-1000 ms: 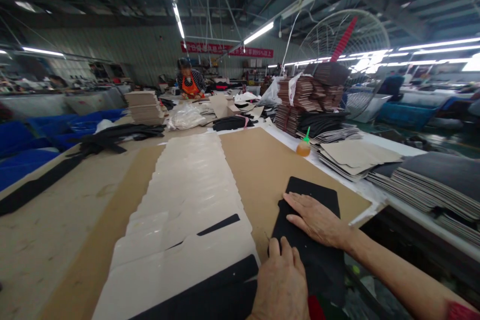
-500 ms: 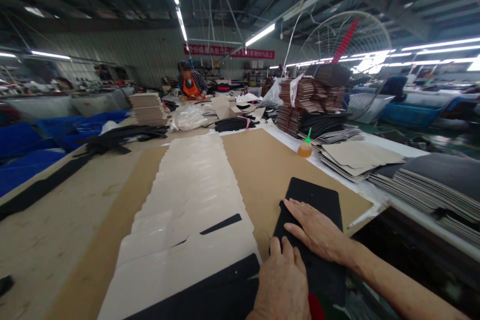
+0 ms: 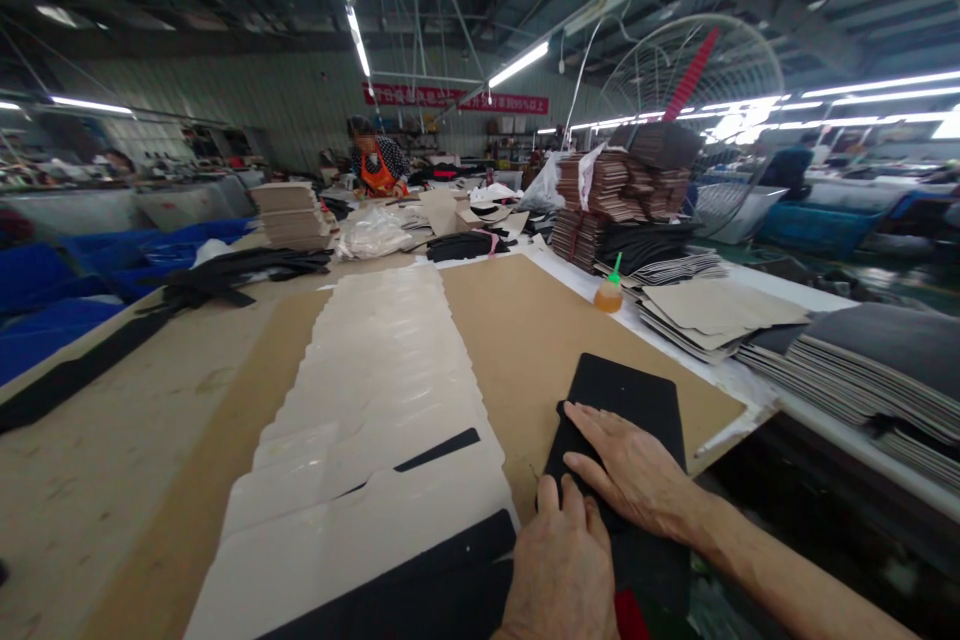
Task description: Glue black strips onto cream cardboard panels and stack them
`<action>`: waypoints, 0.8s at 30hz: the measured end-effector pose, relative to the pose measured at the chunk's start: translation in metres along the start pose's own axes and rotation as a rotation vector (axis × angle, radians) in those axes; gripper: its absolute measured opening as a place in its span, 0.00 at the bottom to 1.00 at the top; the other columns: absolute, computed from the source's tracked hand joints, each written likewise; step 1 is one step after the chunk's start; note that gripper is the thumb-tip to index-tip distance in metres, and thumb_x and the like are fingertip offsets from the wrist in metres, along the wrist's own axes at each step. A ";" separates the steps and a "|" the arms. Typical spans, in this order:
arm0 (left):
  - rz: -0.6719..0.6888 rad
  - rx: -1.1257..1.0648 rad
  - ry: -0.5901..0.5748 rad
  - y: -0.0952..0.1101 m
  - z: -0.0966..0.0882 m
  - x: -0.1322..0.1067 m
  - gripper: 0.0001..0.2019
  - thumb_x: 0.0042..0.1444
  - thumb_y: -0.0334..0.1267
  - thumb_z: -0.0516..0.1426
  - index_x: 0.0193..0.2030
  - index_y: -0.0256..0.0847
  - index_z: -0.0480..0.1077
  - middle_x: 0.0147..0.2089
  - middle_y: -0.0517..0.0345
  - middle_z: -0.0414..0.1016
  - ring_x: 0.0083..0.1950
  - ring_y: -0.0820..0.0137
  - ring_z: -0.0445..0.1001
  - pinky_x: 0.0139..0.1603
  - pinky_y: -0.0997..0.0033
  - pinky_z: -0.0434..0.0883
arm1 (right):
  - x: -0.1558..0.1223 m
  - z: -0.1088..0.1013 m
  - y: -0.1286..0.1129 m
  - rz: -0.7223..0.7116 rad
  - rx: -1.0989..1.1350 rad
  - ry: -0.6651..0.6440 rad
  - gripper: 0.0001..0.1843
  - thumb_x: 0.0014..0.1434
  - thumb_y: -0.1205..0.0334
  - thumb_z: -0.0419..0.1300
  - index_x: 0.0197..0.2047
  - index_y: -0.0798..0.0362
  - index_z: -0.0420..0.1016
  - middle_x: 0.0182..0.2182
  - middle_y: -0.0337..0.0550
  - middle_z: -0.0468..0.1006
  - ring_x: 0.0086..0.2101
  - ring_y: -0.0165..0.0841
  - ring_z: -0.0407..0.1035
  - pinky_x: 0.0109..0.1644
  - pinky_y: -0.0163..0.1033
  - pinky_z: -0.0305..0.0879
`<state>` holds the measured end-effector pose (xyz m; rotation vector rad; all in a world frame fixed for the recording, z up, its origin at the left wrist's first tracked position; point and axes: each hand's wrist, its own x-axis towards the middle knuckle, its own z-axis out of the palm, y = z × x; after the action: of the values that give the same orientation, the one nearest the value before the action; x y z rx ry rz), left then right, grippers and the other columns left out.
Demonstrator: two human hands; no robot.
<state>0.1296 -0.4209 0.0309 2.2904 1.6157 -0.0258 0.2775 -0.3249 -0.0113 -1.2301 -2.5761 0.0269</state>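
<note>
A black sheet panel [image 3: 630,385] lies at the table's near right edge, its lower part reaching toward me past the edge. Across its middle my right hand [image 3: 630,465] is laid flat, fingers stretched toward the left side of the panel. My left hand [image 3: 559,560] is beside it, nearer to me, with bent fingers at the panel's left edge; its thumb is hidden. Left of my hands runs a long overlapping row of pale, glossy-looking sheets [image 3: 375,400]. Black pieces [image 3: 420,580] lie at the near end of that row.
A small bottle with a green nozzle [image 3: 609,295] stands beyond the panel. Stacked grey-edged sheets [image 3: 870,360] line the right side. Brown bundles [image 3: 600,195] stand farther back, near a large fan [image 3: 694,70]. A co-worker in an orange apron [image 3: 379,170] is at the far end.
The camera view has shifted slightly. Both hands stay on the black panel in nearly the same pose, and the panel lies where it was.
</note>
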 end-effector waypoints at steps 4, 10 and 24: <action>-0.008 -0.008 0.030 -0.005 0.012 0.001 0.29 0.56 0.37 0.53 0.65 0.30 0.61 0.69 0.35 0.58 0.64 0.47 0.60 0.48 0.60 0.72 | 0.014 0.002 0.011 0.069 -0.051 0.031 0.33 0.68 0.48 0.48 0.67 0.63 0.61 0.61 0.62 0.68 0.60 0.46 0.64 0.64 0.52 0.61; -0.031 0.019 0.048 -0.004 0.011 0.005 0.25 0.60 0.33 0.50 0.64 0.34 0.64 0.68 0.38 0.60 0.63 0.49 0.61 0.49 0.59 0.71 | 0.033 0.005 0.016 0.120 -0.064 0.052 0.33 0.68 0.48 0.48 0.65 0.66 0.63 0.59 0.66 0.69 0.60 0.48 0.65 0.63 0.53 0.62; 0.019 -0.008 0.001 -0.004 0.005 -0.001 0.29 0.58 0.35 0.52 0.66 0.29 0.60 0.70 0.35 0.56 0.66 0.44 0.57 0.56 0.48 0.70 | 0.027 -0.001 0.025 0.121 0.083 -0.011 0.34 0.67 0.45 0.48 0.66 0.60 0.63 0.62 0.59 0.67 0.63 0.45 0.60 0.67 0.53 0.55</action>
<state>0.1263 -0.4224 0.0258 2.2996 1.5920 -0.0132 0.2801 -0.2885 -0.0073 -1.3557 -2.4796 0.1634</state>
